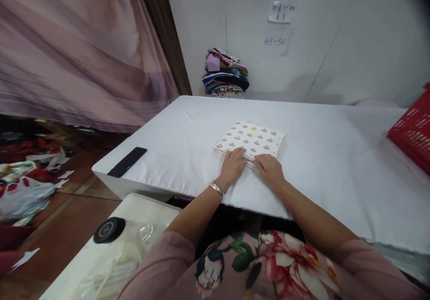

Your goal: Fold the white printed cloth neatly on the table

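A folded white cloth [251, 138] with grey cloud-like prints, plus a yellow one and a red one, lies flat on the white-covered table [312, 156]. Its near edge shows several layers. My left hand [232, 168], below a silver bracelet [217, 189], has its fingers closed over the left part of that edge. Close by on the right, my right hand [270, 169] grips the same edge near the corner, thumb toward the other hand. The undersides of the fingers are hidden.
A dark phone [127, 162] lies at the table's left edge. Folded clothes [225, 74] are stacked beyond the far edge, against the wall. A red basket [413, 130] stands at right. Lower left, a white surface [80, 264] carries a round black object [109, 230] and clear plastic.
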Motion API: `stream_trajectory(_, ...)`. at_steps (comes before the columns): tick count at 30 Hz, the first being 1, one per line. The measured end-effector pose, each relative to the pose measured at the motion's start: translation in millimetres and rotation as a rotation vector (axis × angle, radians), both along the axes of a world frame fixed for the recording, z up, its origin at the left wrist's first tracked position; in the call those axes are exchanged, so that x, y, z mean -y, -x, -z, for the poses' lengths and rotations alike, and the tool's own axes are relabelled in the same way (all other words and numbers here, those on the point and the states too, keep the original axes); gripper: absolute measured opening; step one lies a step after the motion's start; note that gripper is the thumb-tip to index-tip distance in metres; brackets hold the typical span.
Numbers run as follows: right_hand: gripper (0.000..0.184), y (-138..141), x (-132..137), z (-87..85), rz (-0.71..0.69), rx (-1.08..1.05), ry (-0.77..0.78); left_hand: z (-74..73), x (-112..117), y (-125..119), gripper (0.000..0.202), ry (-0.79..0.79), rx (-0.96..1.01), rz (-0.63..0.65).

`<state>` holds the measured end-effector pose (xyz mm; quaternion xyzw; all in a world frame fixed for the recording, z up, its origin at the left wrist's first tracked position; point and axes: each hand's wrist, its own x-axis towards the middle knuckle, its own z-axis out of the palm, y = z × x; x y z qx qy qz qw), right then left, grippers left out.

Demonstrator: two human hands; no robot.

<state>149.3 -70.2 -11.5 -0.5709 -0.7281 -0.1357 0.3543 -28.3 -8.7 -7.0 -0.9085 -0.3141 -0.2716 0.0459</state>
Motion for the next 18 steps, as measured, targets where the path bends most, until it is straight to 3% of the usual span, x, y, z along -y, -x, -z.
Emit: stream_trajectory(18, 0.021, 6.8, 5.6, -1.5, 0.000, 0.128, 0.099, -0.7, -0.4, -3.4, 0.020, 0.027, 0.008, 0.023)
